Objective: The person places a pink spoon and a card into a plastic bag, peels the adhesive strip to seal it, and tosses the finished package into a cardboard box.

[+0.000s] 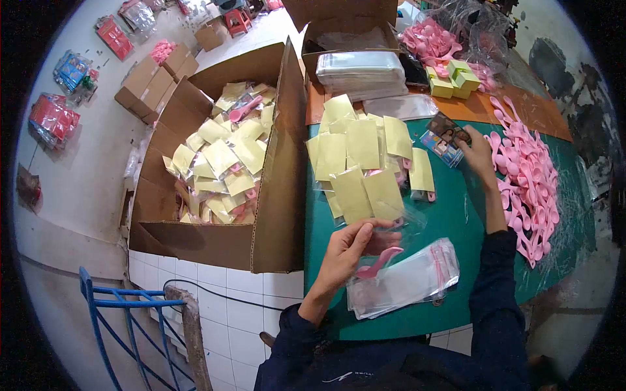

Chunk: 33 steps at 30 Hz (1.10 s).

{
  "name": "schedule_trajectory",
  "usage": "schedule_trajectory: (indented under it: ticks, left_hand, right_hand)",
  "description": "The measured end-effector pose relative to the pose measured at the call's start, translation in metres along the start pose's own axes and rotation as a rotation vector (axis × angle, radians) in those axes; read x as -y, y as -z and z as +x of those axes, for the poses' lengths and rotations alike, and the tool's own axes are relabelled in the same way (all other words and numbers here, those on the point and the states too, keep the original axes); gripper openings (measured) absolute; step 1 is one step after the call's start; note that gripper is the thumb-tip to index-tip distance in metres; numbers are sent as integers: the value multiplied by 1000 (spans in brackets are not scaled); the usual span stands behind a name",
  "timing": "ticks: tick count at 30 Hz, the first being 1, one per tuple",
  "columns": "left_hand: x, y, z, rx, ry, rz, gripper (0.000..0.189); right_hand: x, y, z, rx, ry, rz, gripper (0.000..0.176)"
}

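Note:
My left hand (355,247) pinches a clear plastic bag (409,225) by its edge, near the front of the green table. Just below it a pink spoon (380,262) lies over a stack of clear bags (407,281). My right hand (475,151) is at the dark printed cards (446,138), its fingers bent over their right edge. Between the hands and beyond them, packed bags with pale yellow cards (362,146) lie in a pile, some with pink handles showing. A long heap of pink spoons (527,179) lies to the right of my right forearm.
An open cardboard box (277,189) holding many packed yellow-card bags stands left of the table. Stacked clear bags (360,73), green-yellow boxes (454,81) and more pink spoons (427,40) are at the back. A blue metal frame (134,303) stands at lower left.

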<state>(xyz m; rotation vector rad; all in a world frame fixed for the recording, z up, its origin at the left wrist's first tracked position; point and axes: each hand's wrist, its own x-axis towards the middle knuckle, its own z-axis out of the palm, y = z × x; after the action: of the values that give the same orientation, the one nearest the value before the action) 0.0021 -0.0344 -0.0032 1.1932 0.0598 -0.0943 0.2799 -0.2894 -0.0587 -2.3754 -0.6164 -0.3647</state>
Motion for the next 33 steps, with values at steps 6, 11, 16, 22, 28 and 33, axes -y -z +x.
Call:
schedule_trajectory:
  ticks: [6, 11, 16, 22, 28, 33]
  left_hand:
    - [0, 3, 0, -30, -30, 11, 37]
    - [-2, 3, -2, -61, -44, 1, 33]
    - [-4, 2, -3, -45, -67, 0, 33]
    - [-2, 1, -2, -63, -90, 93, 34]
    - [-1, 2, -5, -94, -79, 114, 30]
    - [-5, 0, -3, -26, -68, 77, 29]
  right_hand:
    - [182, 90, -29, 527, -59, 636, 26]
    - [199, 94, -43, 621, 274, 393, 25]
    - [199, 100, -44, 413, 83, 489, 24]
    - [196, 93, -47, 540, 96, 575, 23]
    - [208, 99, -46, 658, 314, 290, 22]
    - [207, 100, -49, 523, 262, 398, 14]
